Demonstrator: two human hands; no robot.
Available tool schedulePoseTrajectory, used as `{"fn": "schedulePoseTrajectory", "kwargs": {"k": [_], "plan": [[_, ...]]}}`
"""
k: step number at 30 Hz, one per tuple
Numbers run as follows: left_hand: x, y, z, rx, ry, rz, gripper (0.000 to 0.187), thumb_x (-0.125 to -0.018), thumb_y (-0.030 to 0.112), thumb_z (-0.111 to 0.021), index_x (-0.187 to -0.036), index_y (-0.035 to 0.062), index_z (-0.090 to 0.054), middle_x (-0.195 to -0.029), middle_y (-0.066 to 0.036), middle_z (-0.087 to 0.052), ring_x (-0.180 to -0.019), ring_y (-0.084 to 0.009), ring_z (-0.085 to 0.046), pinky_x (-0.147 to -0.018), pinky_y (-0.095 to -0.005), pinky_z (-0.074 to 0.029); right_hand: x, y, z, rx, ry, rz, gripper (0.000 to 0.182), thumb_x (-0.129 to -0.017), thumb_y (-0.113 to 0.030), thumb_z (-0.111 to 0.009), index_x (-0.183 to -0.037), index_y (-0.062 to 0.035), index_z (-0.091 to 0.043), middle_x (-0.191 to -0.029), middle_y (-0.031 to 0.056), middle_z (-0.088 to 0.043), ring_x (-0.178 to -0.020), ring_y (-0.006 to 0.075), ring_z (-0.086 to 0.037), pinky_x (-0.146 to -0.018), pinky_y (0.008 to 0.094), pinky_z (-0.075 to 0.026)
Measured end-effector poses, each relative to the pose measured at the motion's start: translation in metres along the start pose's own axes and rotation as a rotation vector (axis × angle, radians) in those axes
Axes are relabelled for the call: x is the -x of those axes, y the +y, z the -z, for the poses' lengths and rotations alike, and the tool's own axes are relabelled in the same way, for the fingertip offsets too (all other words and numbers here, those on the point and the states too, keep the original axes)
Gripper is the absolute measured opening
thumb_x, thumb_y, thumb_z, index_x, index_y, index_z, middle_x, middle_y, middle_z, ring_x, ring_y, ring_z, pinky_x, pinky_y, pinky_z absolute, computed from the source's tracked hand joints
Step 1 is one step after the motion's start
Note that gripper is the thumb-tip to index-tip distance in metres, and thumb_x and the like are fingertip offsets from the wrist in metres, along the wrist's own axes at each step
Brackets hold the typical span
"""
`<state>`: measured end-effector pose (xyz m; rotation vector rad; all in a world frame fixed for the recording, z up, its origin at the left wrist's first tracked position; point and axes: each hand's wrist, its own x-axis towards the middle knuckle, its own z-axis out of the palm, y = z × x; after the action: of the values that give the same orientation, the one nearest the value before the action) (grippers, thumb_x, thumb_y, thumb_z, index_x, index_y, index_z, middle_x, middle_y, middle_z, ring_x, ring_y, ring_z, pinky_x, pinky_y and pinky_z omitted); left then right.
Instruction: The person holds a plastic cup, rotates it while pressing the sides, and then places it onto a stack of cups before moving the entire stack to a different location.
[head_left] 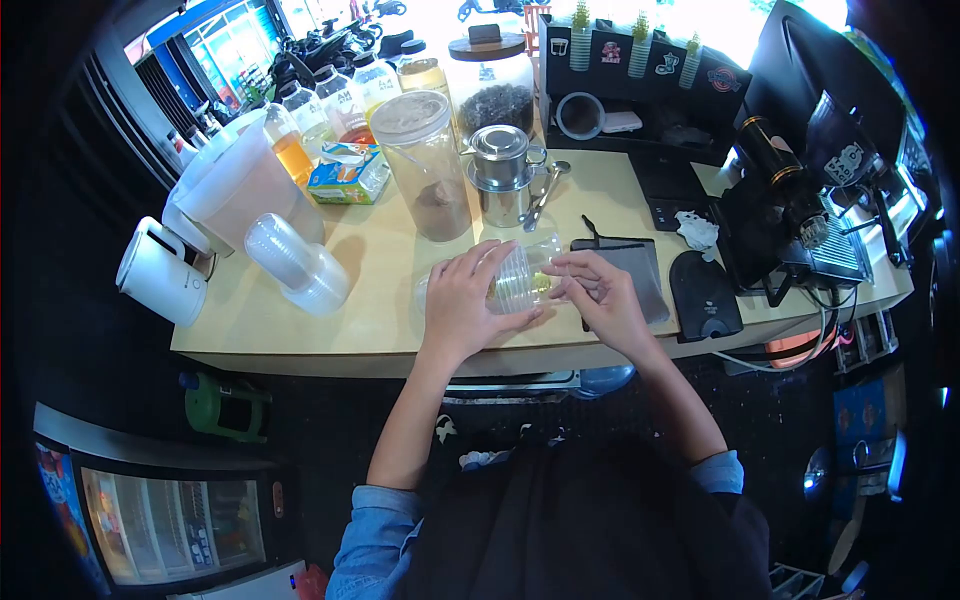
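Clear plastic cups [514, 280] are being clasped, ideally lightly, by the left hand [462, 302]; any pinch by the right hand [604, 299] cannot be told.

pale wood-toned table [380, 312]. left end: white kettle [163, 272], large translucent tub [232, 185], clear plastic cups [297, 265]. rear centre: green-and-orange carton [345, 180], tall canister [423, 165] holding brown powder; just right, two metal spoons [547, 192]. right end: black coffee machine [800, 225], portafilter side facing the table's middle.
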<state>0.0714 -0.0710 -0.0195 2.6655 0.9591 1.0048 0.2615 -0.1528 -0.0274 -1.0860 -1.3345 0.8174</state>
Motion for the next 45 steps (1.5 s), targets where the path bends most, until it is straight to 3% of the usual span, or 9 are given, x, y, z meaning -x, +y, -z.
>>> {"fn": "schedulePoseTrajectory", "kwargs": {"k": [7, 10, 14, 16, 22, 31, 38, 45], "plan": [[0.000, 0.001, -0.004, -0.014, 0.022, -0.005, 0.078, -0.060, 0.055, -0.076, -0.124, 0.0142, -0.056, -0.120, -0.006, -0.058, -0.104, -0.0242, -0.058, -0.092, -0.0389, -0.038, -0.002, -0.003, -0.008, 0.062, -0.009, -0.005, 0.020, -0.086, -0.002, -0.061, -0.105, 0.0031, -0.062, -0.098, 0.0114, -0.067, -0.083, 0.0124, -0.066, -0.072, 0.0251, -0.054], [0.002, 0.002, -0.004, -0.004, 0.016, 0.010, 0.077, -0.061, 0.053, -0.077, -0.124, 0.0139, -0.056, -0.120, -0.006, -0.058, -0.105, -0.0240, -0.058, -0.092, -0.0390, -0.038, -0.006, -0.008, -0.014, 0.062, -0.052, -0.103, 0.026, -0.085, 0.000, -0.065, -0.110, 0.0044, -0.058, -0.099, 0.0078, -0.063, -0.081, 0.0076, -0.061, -0.070, 0.0215, -0.052], [0.003, 0.002, -0.004, -0.008, 0.037, -0.001, 0.075, -0.061, 0.052, -0.077, -0.123, 0.0144, -0.056, -0.121, -0.006, -0.057, -0.105, -0.0244, -0.058, -0.092, -0.0392, -0.037, -0.009, -0.002, -0.017, 0.080, -0.026, -0.070, 0.026, -0.083, 0.001, -0.065, -0.108, 0.0040, -0.059, -0.094, 0.0069, -0.064, -0.076, 0.0069, -0.061, -0.068, 0.0211, -0.052], [0.003, 0.001, -0.005, -0.007, 0.037, -0.002, 0.075, -0.062, 0.052, -0.077, -0.123, 0.0146, -0.056, -0.121, -0.007, -0.057, -0.105, -0.0246, -0.058, -0.092, -0.0394, -0.037, -0.008, -0.001, -0.014, 0.100, 0.017, -0.027, 0.025, -0.080, -0.003, -0.067, -0.104, 0.0032, -0.062, -0.094, 0.0132, -0.067, -0.074, 0.0112, -0.065, -0.064, 0.0242, -0.053], [0.002, 0.000, -0.001, -0.025, 0.022, 0.000, 0.071, -0.064, 0.054, -0.073, -0.122, 0.0157, -0.057, -0.119, -0.008, -0.057, -0.104, -0.0255, -0.058, -0.092, -0.0395, -0.038, -0.007, -0.005, 0.009, 0.083, -0.013, -0.118, 0.024, -0.084, -0.002, -0.064, -0.107, 0.0032, -0.061, -0.089, 0.0059, -0.066, -0.074, 0.0053, -0.059, -0.067, 0.0205, -0.050], [0.005, -0.001, -0.005, -0.020, 0.029, -0.019, 0.060, -0.068, 0.048, -0.071, -0.117, 0.0147, -0.056, -0.119, -0.009, -0.056, -0.106, -0.0280, -0.056, -0.092, -0.0425, -0.036, -0.005, -0.004, 0.014, -0.036, -0.077, -0.049, 0.028, -0.088, -0.002, -0.060, -0.116, 0.0019, -0.058, -0.103, 0.0111, -0.066, -0.093, 0.0103, -0.061, -0.079, 0.0259, -0.052], [0.004, 0.000, -0.008, 0.003, 0.056, -0.005, 0.058, -0.067, 0.043, -0.071, -0.115, 0.0136, -0.057, -0.118, -0.010, -0.056, -0.106, -0.0282, -0.056, -0.093, -0.0431, -0.035, -0.005, -0.003, 0.010, 0.061, -0.127, -0.034, 0.032, -0.087, 0.001, -0.060, -0.118, -0.0001, -0.057, -0.104, 0.0127, -0.066, -0.094, 0.0119, -0.062, -0.082, 0.0266, -0.051], [0.004, 0.007, -0.008, 0.020, 0.082, 0.040, 0.056, -0.064, 0.036, -0.073, -0.113, 0.0135, -0.058, -0.116, -0.009, -0.057, -0.107, -0.0272, -0.054, -0.093, -0.0426, -0.035, -0.006, -0.002, 0.005, 0.062, -0.107, -0.017, 0.031, -0.085, -0.001, -0.063, -0.116, -0.0007, -0.059, -0.102, 0.0116, -0.067, -0.089, 0.0107, -0.063, -0.077, 0.0257, -0.051]]}}
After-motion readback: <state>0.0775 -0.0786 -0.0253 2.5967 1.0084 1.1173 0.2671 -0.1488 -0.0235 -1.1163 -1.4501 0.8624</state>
